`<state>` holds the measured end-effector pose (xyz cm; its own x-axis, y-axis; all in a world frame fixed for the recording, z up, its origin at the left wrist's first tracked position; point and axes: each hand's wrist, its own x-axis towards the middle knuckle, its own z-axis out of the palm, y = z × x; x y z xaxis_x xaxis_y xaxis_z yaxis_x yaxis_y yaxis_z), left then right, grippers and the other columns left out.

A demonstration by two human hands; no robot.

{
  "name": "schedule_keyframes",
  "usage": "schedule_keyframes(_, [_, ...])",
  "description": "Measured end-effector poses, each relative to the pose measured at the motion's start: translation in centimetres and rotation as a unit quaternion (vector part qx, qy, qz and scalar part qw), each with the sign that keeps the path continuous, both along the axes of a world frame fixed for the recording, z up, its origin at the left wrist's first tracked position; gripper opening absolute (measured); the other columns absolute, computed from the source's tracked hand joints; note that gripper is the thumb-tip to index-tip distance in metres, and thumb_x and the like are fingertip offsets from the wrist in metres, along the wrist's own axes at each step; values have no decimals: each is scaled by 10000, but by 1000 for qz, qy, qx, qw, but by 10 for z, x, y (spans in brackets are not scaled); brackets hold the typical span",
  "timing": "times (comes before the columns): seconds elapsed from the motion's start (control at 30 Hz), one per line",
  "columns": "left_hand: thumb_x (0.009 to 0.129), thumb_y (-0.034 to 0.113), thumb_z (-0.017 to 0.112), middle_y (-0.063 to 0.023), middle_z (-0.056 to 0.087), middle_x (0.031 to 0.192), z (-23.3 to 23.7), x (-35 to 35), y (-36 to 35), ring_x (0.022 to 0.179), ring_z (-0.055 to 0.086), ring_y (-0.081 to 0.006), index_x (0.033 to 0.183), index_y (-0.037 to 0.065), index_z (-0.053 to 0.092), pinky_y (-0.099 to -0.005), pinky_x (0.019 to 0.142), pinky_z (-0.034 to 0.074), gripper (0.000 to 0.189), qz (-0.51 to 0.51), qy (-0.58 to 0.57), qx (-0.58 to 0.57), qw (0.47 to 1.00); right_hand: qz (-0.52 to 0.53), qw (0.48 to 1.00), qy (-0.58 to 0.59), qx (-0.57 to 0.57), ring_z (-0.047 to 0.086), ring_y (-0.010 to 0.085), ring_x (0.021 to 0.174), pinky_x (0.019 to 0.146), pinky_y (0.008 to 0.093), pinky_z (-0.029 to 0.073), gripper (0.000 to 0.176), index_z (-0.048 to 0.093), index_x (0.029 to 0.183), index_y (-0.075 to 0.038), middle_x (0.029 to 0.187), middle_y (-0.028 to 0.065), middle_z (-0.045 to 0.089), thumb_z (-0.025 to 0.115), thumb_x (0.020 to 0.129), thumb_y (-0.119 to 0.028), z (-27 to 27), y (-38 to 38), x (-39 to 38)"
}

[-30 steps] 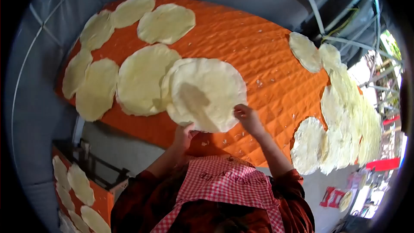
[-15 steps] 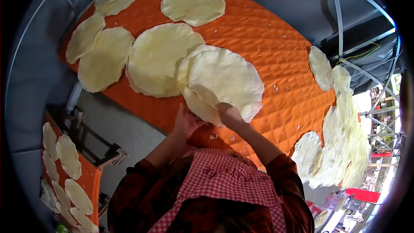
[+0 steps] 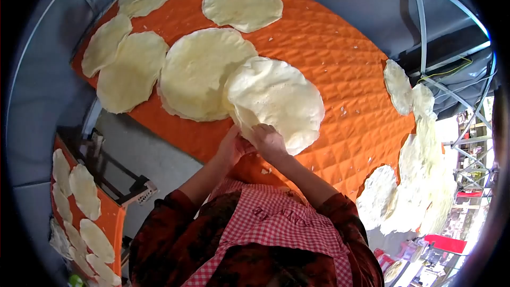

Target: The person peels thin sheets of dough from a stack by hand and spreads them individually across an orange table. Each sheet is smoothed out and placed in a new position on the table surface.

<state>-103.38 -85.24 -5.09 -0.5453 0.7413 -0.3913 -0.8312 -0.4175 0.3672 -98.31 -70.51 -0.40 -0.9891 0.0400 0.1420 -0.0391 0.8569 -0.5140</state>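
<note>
Cream sheet point(image 3: 281, 98) — roundish (wavy-edged).

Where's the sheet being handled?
Head view: the sheet is near picture centre, over the orange cover, overlapping another sheet to its left, the right hand at its near edge.

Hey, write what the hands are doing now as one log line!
left hand: at sheet's near edge; right hand: over same edge; grip: partly hidden; sheet: over orange cloth, overlapping left sheet

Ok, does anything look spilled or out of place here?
Small pale flakes lie scattered on the orange table cover, some near the right hand, perhaps crumbs off the round sheets. Nothing else stands out.
</note>
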Motion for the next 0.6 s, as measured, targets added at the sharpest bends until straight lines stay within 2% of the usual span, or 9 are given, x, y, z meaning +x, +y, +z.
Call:
schedule_keyframes(0.07, [946, 381, 399, -119, 519, 1242, 5, -4, 0, 1083, 552, -253, 1307, 75, 395, -430, 891, 494, 473, -13, -4, 9, 1000, -6, 998, -62, 0, 586, 337, 885, 755, 409, 505, 206, 577, 1002, -30, 986, 140, 616, 553, 807, -91, 8, 6, -5])
schedule_keyframes(0.17, [926, 270, 441, -105, 546, 1188, 7, -4, 4, 1021, 581, -241, 1287, 68, 406, -394, 844, 516, 415, 2, 15, -29, 999, -3, 1000, -26, -10, 584, 345, 893, 754, 419, 501, 201, 571, 991, -29, 999, 158, 614, 545, 814, -120, 16, 3, -4])
schedule_keyframes(0.27, [892, 145, 490, -84, 583, 1091, 4, -4, 11, 925, 607, -223, 1244, 59, 436, -366, 750, 531, 366, 36, 56, -100, 993, -13, 998, 66, -5, 592, 357, 828, 668, 434, 512, 215, 574, 951, -31, 900, 167, 609, 592, 803, -185, 19, -10, 1])
schedule_keyframes(0.37, [855, 72, 533, -70, 606, 990, 4, -5, 17, 838, 612, -192, 1165, 53, 494, -335, 659, 521, 313, 53, 79, -147, 984, -43, 998, -35, -40, 596, 367, 794, 698, 438, 500, 143, 565, 883, -41, 845, 192, 620, 529, 808, -157, 11, -5, -2])
schedule_keyframes(0.4, [843, 55, 547, -66, 611, 958, 7, -4, 18, 812, 611, -180, 1134, 52, 516, -323, 633, 514, 293, 56, 84, -160, 982, -38, 997, -57, -20, 594, 372, 790, 694, 442, 498, 137, 568, 862, -35, 828, 195, 618, 525, 810, -155, 5, 0, -4])
schedule_keyframes(0.47, [811, 66, 577, -72, 620, 926, -7, -5, 21, 799, 615, -188, 1097, 28, 538, -303, 669, 515, 291, 90, 82, -220, 968, -29, 995, -97, 19, 590, 380, 783, 688, 449, 494, 137, 573, 820, -23, 796, 201, 614, 518, 814, -149, -5, 22, -12])
schedule_keyframes(0.5, [796, 72, 592, -75, 624, 910, -12, -6, 21, 792, 617, -191, 1079, 16, 548, -293, 687, 515, 292, 107, 81, -250, 959, -31, 992, -120, 23, 612, 344, 786, 698, 429, 496, 180, 607, 830, -10, 812, 186, 632, 515, 832, -166, 4, 46, -21])
schedule_keyframes(0.53, [787, 66, 596, -80, 628, 925, -10, -9, 16, 803, 617, -195, 1076, 5, 558, -296, 692, 511, 298, 87, 67, -270, 956, -176, 974, -38, -141, 636, 278, 780, 716, 389, 503, 200, 636, 921, -7, 851, 132, 671, 555, 823, -162, -22, 87, -26])
schedule_keyframes(0.6, [770, 55, 604, -91, 636, 953, -1, -19, -2, 824, 618, -203, 1070, -17, 579, -302, 701, 503, 310, 46, 40, -312, 948, -152, 970, -99, -160, 590, 139, 609, 578, 321, 495, 164, 668, 856, -13, 650, 52, 640, 646, 753, -138, 24, 187, -36])
